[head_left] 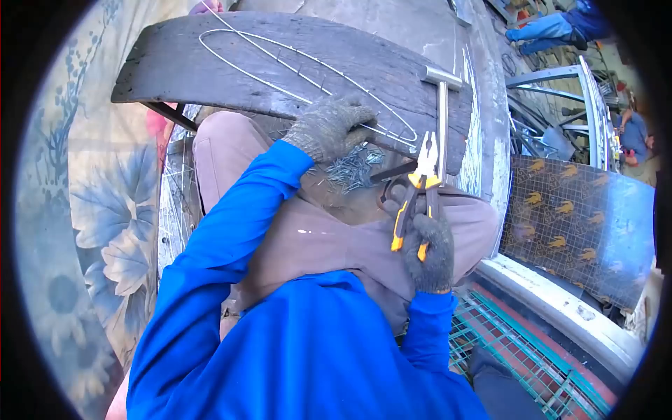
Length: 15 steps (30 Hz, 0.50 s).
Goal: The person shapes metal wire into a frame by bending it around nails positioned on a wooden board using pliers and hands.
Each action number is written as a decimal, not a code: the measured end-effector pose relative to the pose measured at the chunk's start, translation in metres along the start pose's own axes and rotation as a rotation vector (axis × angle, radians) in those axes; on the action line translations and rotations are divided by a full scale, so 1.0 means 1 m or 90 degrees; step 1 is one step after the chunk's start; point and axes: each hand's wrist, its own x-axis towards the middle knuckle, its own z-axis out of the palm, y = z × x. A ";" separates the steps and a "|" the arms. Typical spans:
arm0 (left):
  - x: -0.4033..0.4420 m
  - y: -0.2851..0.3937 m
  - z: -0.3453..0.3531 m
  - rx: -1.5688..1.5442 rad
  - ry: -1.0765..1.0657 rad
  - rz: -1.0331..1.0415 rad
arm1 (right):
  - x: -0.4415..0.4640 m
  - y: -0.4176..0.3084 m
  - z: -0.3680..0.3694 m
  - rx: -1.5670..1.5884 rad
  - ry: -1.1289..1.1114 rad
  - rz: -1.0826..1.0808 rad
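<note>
A gloved left hand curls, partly closed, over a bent wire lying across a dark wooden desk; whether the fingers pinch the metal or merely steady it cannot be told. The wire crosses itself in long loops, its rounded end near the desk's right side. The right hand, also gloved, is wrapped around yellow-and-black pliers, handles parted, jaws pointing toward the desk beside that rounded end. A hammer lies just beyond, its handle passing behind the pliers. Handling the wire well probably calls for the left hand to press it flat close to the spot being worked, and for the pliers to bite squarely and deep in the jaws, since a springy loop could twist or whip. Fingertips are best held clear of the closing jaws. No container can be made out with certainty: short metal pieces lie heaped below the desk's near edge, any tray beneath them hidden, and a teal wire mesh at lower right shows no discernible contents.
</note>
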 end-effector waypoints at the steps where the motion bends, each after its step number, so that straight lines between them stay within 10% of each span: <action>1: -0.002 -0.003 0.003 -0.009 0.008 0.020 | -0.006 0.001 -0.002 -0.007 0.004 0.003; 3: -0.004 0.000 0.003 -0.022 0.001 0.009 | -0.014 0.010 -0.010 0.257 0.012 0.115; 4: -0.004 0.001 0.002 -0.027 -0.008 0.002 | -0.016 0.018 -0.016 -0.061 -0.013 0.024; 8: -0.001 0.006 -0.007 -0.057 -0.085 -0.068 | -0.027 0.010 0.002 -0.290 0.044 -0.064; 10: -0.001 0.002 -0.001 -0.074 -0.061 -0.057 | -0.023 -0.010 0.019 0.395 0.032 0.205; 15: -0.001 0.003 0.001 -0.098 -0.047 -0.058 | -0.017 -0.003 0.008 0.267 -0.018 0.166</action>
